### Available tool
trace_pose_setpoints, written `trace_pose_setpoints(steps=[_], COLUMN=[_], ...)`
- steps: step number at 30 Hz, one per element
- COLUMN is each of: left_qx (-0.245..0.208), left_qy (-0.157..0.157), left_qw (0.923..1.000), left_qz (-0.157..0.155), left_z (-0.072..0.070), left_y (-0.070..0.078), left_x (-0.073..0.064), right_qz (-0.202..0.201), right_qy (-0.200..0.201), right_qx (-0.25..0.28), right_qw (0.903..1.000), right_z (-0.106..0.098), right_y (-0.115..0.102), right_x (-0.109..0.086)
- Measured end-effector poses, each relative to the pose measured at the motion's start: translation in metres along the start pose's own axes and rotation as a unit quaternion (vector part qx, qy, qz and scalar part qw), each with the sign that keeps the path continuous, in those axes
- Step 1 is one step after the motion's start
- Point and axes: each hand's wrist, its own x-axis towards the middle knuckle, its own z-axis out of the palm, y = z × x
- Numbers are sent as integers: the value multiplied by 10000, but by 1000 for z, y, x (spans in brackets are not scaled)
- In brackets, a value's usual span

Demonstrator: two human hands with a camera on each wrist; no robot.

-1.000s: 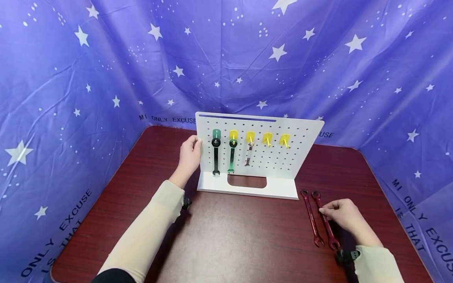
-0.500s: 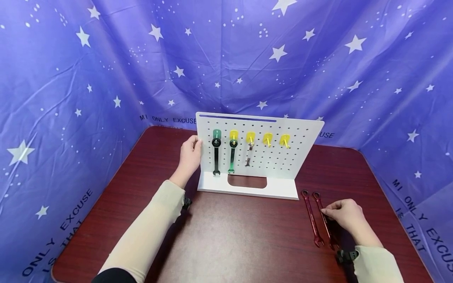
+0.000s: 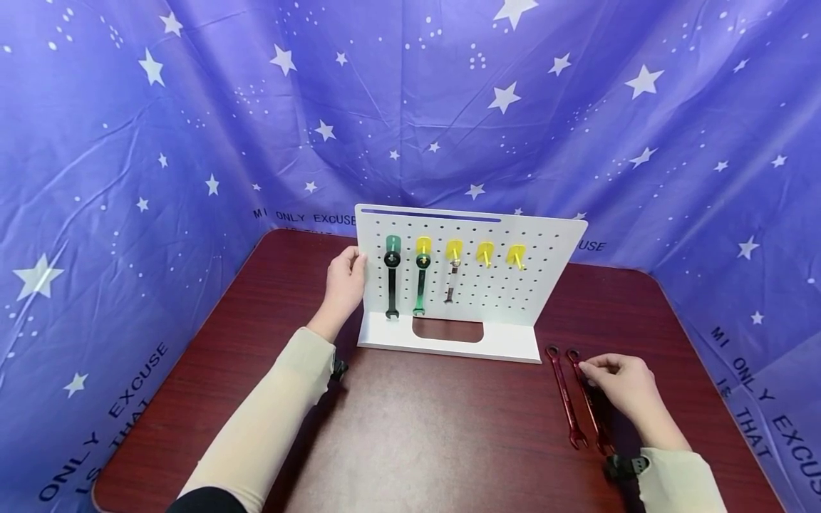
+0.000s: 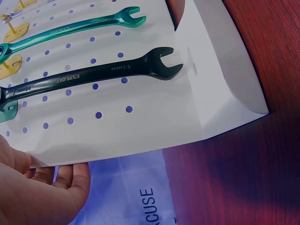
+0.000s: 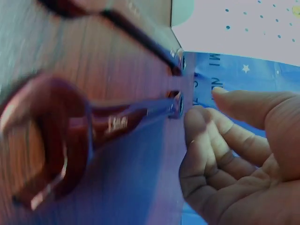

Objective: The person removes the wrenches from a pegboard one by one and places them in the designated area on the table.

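Observation:
My left hand (image 3: 345, 285) grips the left edge of a white pegboard stand (image 3: 551, 249), thumb in front and fingers behind in the left wrist view. Nearest that hand hangs a black combination wrench (image 4: 89, 77); a green wrench (image 4: 79, 28) and a smaller silver wrench (image 3: 451, 285) hang beside it. My right hand (image 3: 625, 388) is beside the upper part of a red combination wrench (image 3: 591, 410) lying on the table. In the right wrist view its thumb stands apart from the loosely bent fingers, with nothing between them. Another red wrench (image 3: 566, 399) lies parallel on the left.
Two yellow hooks (image 3: 484, 254) on the board's right side carry nothing. The dark red table (image 3: 410, 427) is enclosed by a blue star-printed curtain (image 3: 410, 107). The board's white base (image 3: 513, 343) reaches close to the red wrenches' ring ends.
My right hand has eased off the right red wrench, which lies flat, and has shifted slightly toward its ring end. My left hand and the pegboard stay in place.

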Motion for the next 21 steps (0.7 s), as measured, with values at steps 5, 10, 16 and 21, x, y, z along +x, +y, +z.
trace_pose_setpoints(steps=[5,10,16,21], left_qx=[-15,33,13,129], left_qy=[16,67,93,68], left_qw=[10000,9999,9999,9999], left_qz=[90,107,86,73], left_z=[1,-1,0,-1], left_y=[-1,0,1,1], left_x=[-1,0,-1,-1], right_qz=[-304,-519,-599,-683], right_qy=[223,254,2,-182], right_qx=[301,423,817,1014], right_qw=[9988,9974,9949,9923], right_z=[6,7,7,11], right_y=[-10,-22,-37,-49], right_x=[3,9,14,16])
